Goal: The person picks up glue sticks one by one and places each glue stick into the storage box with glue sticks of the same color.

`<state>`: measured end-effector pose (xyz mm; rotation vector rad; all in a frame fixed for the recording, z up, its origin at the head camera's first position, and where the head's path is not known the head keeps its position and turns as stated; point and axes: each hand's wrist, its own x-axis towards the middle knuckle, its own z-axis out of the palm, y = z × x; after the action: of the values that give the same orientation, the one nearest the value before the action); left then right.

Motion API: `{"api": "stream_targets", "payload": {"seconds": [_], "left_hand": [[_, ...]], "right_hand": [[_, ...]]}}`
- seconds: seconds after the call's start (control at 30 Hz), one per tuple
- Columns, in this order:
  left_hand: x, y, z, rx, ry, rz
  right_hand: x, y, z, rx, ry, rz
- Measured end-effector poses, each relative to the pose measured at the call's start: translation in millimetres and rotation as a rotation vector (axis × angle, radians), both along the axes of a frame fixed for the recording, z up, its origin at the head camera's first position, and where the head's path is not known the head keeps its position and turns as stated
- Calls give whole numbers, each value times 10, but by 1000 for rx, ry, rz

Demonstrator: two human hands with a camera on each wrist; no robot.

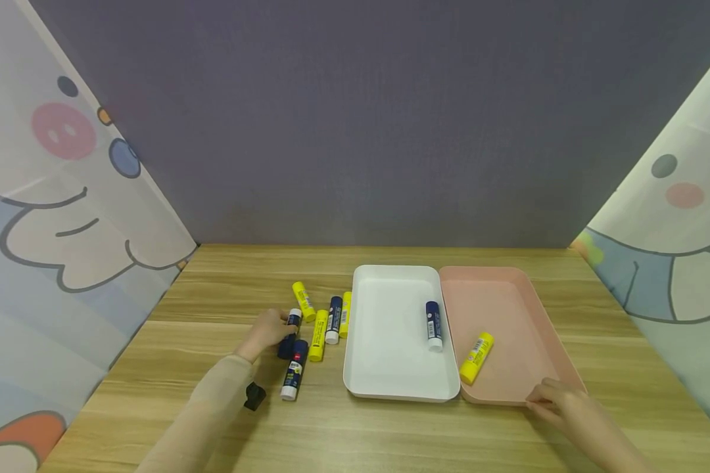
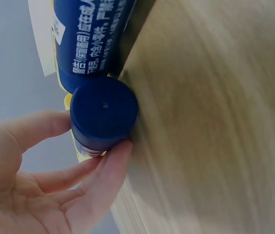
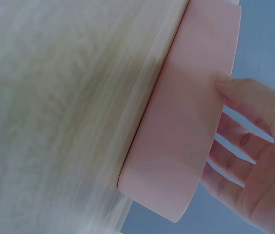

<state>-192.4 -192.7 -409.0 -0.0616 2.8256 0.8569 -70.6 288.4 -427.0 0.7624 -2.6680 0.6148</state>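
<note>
My left hand (image 1: pixel 266 334) pinches a navy-blue glue stick (image 2: pixel 103 109) between thumb and fingers, low over the table at the left. In the left wrist view its round end faces the camera, and another blue glue stick (image 2: pixel 86 39) lies against it. At the right, my right hand (image 1: pixel 559 402) holds the near rim of the pink tray (image 1: pixel 509 309), thumb on the outer wall and fingers over the inside. One yellow glue stick (image 1: pixel 476 358) lies in that tray. The white tray (image 1: pixel 390 328) beside it holds one blue glue stick (image 1: pixel 434 325).
Close to the left hand lie a blue glue stick (image 1: pixel 294 369), another blue one (image 1: pixel 334 319) and yellow ones (image 1: pixel 317 335), some near the white tray's left wall. A small black object (image 1: pixel 254 396) sits by the left sleeve. A grey panel (image 1: pixel 378 131) stands behind the table.
</note>
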Motion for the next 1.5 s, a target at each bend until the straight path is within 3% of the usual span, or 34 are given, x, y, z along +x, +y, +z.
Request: {"api": "stream_targets", "payload": {"seconds": [0.73,0.97,1.5], "left_hand": [[19,-18,-13,63,-39,38],[1,-30,17,84,-80,54],[-51,-65,123,86,-64,43]], "right_hand": [[11,-5,-10,-3,-6,-22],[8,4,-12,5,-7,-21],[14,-6,-5,5,-13,-27]]}}
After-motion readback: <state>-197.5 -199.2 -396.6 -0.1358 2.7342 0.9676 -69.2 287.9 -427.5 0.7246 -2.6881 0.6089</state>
